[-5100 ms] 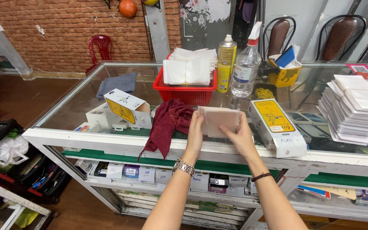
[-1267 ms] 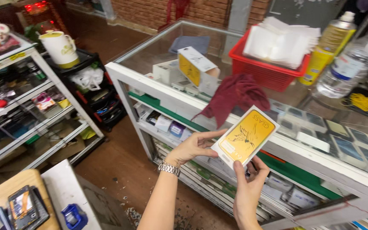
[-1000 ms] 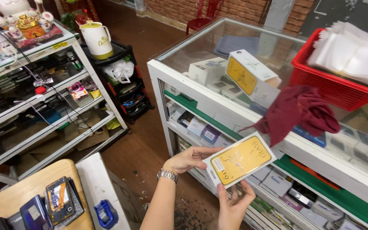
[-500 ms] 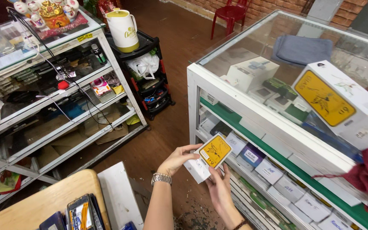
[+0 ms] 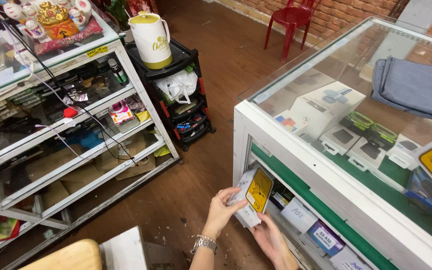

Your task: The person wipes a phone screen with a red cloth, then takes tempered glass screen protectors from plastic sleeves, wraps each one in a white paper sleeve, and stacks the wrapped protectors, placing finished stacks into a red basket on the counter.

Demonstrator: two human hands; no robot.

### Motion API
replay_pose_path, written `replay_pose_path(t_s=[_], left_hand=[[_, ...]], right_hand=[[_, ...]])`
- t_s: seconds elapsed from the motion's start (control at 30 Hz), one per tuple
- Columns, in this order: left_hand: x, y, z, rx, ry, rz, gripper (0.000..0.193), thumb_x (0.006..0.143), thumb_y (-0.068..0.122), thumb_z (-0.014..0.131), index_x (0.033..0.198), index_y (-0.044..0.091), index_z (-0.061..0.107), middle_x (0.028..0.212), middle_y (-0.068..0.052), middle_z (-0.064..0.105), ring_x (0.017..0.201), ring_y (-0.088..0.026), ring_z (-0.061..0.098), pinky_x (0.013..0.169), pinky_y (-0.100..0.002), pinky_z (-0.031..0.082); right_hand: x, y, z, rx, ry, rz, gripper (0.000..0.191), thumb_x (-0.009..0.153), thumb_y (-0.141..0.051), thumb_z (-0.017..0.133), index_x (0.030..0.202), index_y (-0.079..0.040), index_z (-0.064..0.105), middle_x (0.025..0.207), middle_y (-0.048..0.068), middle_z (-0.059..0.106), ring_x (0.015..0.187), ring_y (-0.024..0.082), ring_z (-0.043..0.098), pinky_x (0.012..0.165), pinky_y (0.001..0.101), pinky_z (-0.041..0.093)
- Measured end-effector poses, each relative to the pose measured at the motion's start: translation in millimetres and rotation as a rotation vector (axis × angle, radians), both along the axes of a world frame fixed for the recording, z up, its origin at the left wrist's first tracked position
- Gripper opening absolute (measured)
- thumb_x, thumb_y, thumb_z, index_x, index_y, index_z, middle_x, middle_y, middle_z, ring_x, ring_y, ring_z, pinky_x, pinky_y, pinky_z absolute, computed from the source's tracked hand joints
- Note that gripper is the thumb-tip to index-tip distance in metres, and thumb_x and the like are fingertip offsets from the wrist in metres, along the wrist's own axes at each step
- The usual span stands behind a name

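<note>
While both hands work low down at the near left corner of the white-framed glass display counter (image 5: 296, 150), they've got a flat white box with a yellow label (image 5: 252, 196) between them. Left hand (image 5: 222, 210) has its fingers curled over the box's top and left edge, right hand (image 5: 271, 239) cups it from underneath. Box sits tilted right against the counter's lower shelf, next to small labelled boxes (image 5: 310, 222).
</note>
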State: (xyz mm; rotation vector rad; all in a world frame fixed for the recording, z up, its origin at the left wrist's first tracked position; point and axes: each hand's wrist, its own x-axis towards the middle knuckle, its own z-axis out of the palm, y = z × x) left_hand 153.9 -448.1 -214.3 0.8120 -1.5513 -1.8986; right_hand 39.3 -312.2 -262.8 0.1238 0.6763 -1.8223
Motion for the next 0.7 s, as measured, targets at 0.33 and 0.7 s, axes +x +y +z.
replay_pose_path(t_s=[0.33,0.7], left_hand=[[-1,-20,-12,0.253,0.067,-0.126,0.050,0.084,0.008,0.079,0.130,0.001,0.064,0.127,-0.011,0.071,0.118,-0.014,0.065,0.102,-0.029,0.051],[-52,-12,-18,0.323,-0.396,0.365,0.078,0.076,0.042,0.083,0.137,0.007,0.049,0.114,-0.015,0.071,0.100,-0.022,0.074,0.075,-0.037,0.064]], right_hand=[[-14,-7,6,0.229,0.180,-0.084,0.086,0.082,-0.009,0.065,0.157,-0.021,0.025,0.142,0.014,0.056,0.129,0.027,0.055,0.106,0.0440,0.045],[-37,-79,1,0.357,0.191,-0.256,0.094,0.080,-0.003,0.069,0.159,-0.029,0.024,0.135,0.013,0.057,0.121,0.028,0.059,0.101,0.0453,0.051]])
